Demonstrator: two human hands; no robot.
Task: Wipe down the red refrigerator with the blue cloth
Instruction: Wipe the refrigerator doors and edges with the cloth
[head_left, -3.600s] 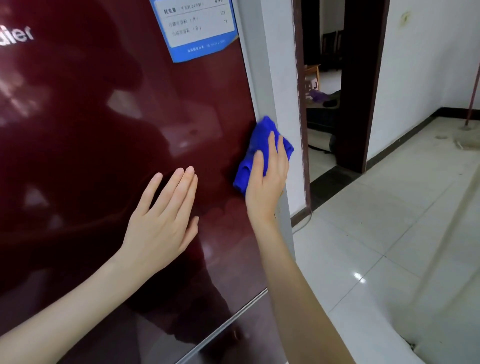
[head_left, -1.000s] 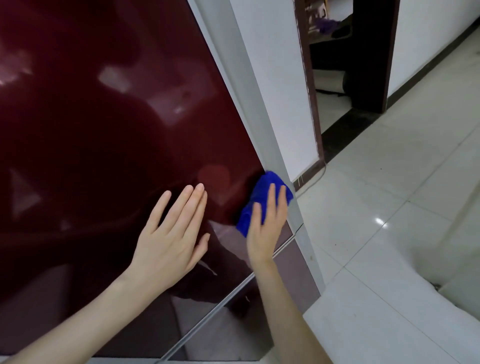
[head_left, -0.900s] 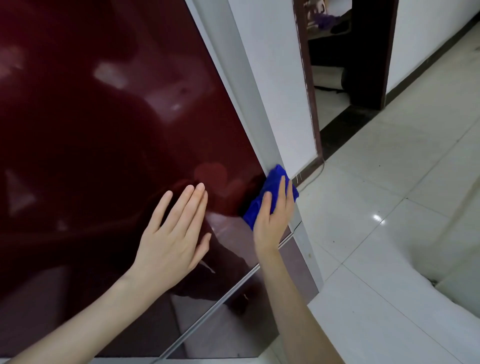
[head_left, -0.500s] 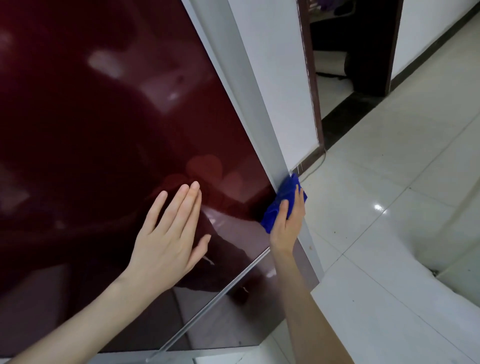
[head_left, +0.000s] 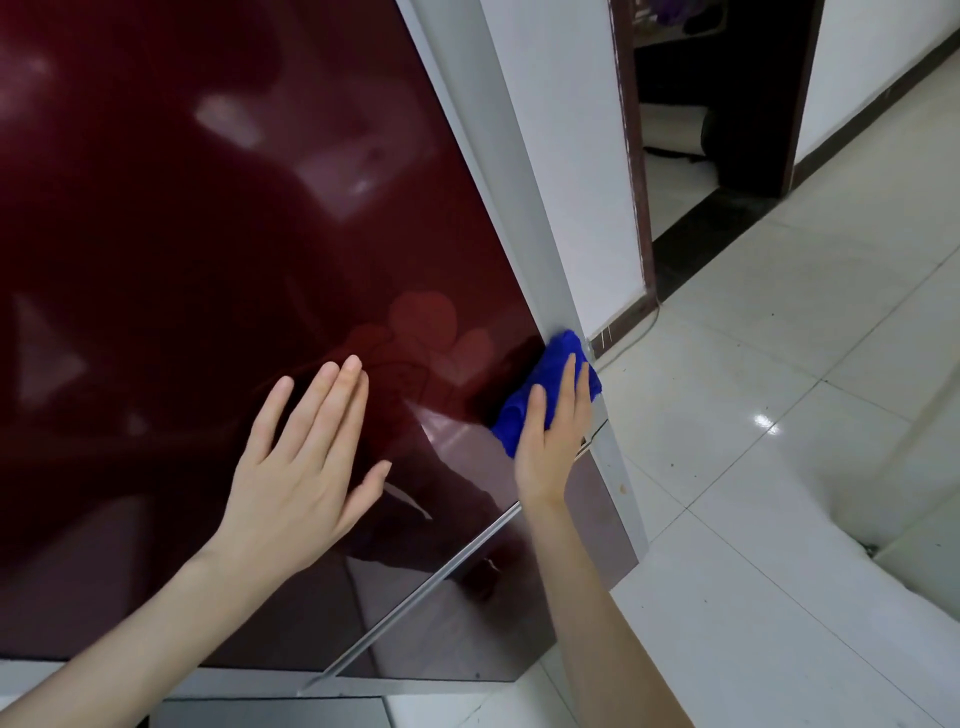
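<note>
Slim bare forearms end in the left hand (head_left: 298, 483) and right hand (head_left: 550, 441), both bare, nails short.

- The red refrigerator (head_left: 208, 260) runs off the top and left edges; we see only part of its door.
- The right hand (head_left: 548, 441) covers much of the blue cloth (head_left: 558, 348), and its thumb is hidden from us.
- The left forearm (head_left: 130, 639) and right forearm (head_left: 597, 623) are cut off at the bottom edge.
- Through the doorway (head_left: 717, 104), upper right, we cannot identify the dark shapes.

Right of the fridge (head_left: 208, 260), open floor (head_left: 779, 415) lay free; the wall (head_left: 571, 182) stood just behind its right edge, the left hand (head_left: 296, 483) flat on its door.
</note>
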